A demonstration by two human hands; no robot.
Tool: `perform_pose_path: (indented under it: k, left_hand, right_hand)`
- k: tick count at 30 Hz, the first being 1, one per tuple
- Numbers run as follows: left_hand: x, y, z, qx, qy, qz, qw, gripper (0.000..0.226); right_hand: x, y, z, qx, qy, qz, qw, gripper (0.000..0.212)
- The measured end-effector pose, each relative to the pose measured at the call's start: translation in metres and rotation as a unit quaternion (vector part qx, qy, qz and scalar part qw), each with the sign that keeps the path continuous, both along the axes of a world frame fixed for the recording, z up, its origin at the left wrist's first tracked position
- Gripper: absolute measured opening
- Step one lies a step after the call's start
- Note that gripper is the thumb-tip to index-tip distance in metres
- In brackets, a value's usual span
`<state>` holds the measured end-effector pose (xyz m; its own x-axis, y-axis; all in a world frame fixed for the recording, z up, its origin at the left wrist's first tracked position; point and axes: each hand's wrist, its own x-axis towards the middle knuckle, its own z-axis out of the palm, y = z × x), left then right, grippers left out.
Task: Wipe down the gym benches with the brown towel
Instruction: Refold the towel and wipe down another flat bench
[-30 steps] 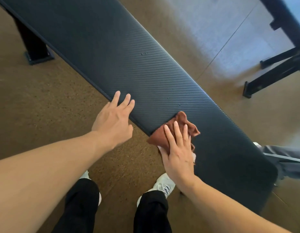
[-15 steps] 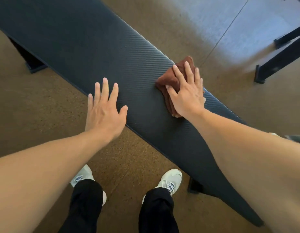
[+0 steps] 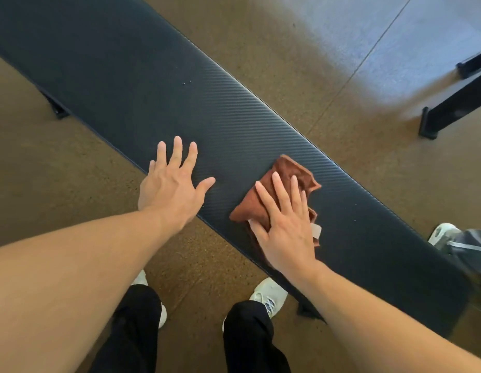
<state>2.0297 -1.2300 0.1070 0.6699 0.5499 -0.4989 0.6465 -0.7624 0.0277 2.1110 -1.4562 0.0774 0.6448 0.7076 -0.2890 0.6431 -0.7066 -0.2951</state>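
The right hand [image 3: 283, 224] lies flat with its fingers spread, palm pressing the crumpled brown towel [image 3: 285, 179] onto the bench [image 3: 158, 84]; nothing is pinched, the cloth is simply trapped under the hand, with folds sticking out past the fingertips toward 1 o'clock and a pale tag showing at the hand's 3 o'clock side. The left hand [image 3: 173, 184], also open and spread, is planted bare on the near edge of the pad, at about 9 o'clock from the towel and close beside it, probably as a brace. The bench's long axis runs from 10 o'clock down to 4 o'clock. Small droplets [image 3: 186, 82] sit on the pad toward 11 o'clock from the towel, well apart from it. A stroke that way likely comes next, with the right hand doing it.
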Motion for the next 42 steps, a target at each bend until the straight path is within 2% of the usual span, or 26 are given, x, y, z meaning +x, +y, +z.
perform_pose_path:
  k: [3,6,8,12,16,21,23,25,27,29,32,36,39,42]
  left_hand:
    - [0.001,0.001,0.000,0.006,0.006,0.009,1.000,0.080]
    - [0.002,-0.002,0.001,0.019,0.013,0.008,1.000,0.079]
    - [0.002,-0.001,0.002,0.017,0.017,0.006,1.000,0.080]
    - [0.002,0.001,0.001,0.004,0.009,0.011,1.000,0.081]
    - [-0.004,0.001,-0.006,-0.037,-0.029,0.016,0.999,0.080]
    - [-0.074,-0.028,-0.019,-0.078,-0.109,-0.049,0.990,0.076]
    - [-0.116,-0.056,-0.018,-0.101,-0.094,-0.100,0.985,0.081]
    - [-0.158,-0.083,-0.018,-0.121,-0.040,-0.201,0.971,0.084]
    - [-0.195,-0.103,-0.020,-0.149,-0.007,-0.230,0.962,0.087]
    - [-0.222,-0.114,-0.022,-0.153,-0.011,-0.195,0.969,0.087]
    - [-0.243,-0.113,-0.028,-0.163,-0.027,-0.121,0.979,0.086]
    - [-0.258,-0.103,-0.036,-0.165,-0.073,-0.030,0.983,0.086]
    - [-0.266,-0.103,-0.038,-0.140,-0.084,0.004,0.986,0.089]
    - [-0.263,-0.107,-0.039,-0.122,-0.065,-0.004,0.990,0.093]
  right_hand:
    - [0.061,0.071,-0.003,0.046,0.013,0.017,0.999,0.067]
    - [0.099,0.122,-0.002,0.025,0.038,0.039,0.998,0.066]
    - [0.104,0.128,-0.002,0.017,0.037,0.044,0.998,0.068]
    - [0.083,0.108,-0.002,0.036,0.022,0.044,0.998,0.067]
    - [0.030,0.062,0.001,0.051,-0.004,0.038,0.998,0.066]
    - [-0.046,-0.013,0.001,0.025,-0.038,0.042,0.998,0.068]
    - [-0.070,-0.032,0.002,0.000,-0.052,0.068,0.996,0.076]
    - [-0.085,-0.042,0.006,-0.030,-0.065,0.101,0.992,0.086]
    - [-0.086,-0.031,0.010,-0.034,-0.069,0.117,0.990,0.093]
    - [-0.081,0.007,0.015,-0.020,-0.072,0.159,0.985,0.094]
    - [-0.067,0.108,0.014,-0.003,-0.076,0.223,0.972,0.090]
    - [-0.067,0.212,0.007,-0.024,-0.077,0.225,0.971,0.092]
    - [-0.071,0.198,-0.004,0.012,-0.104,0.235,0.966,0.092]
    - [-0.071,0.133,-0.009,0.042,-0.145,0.242,0.958,0.093]
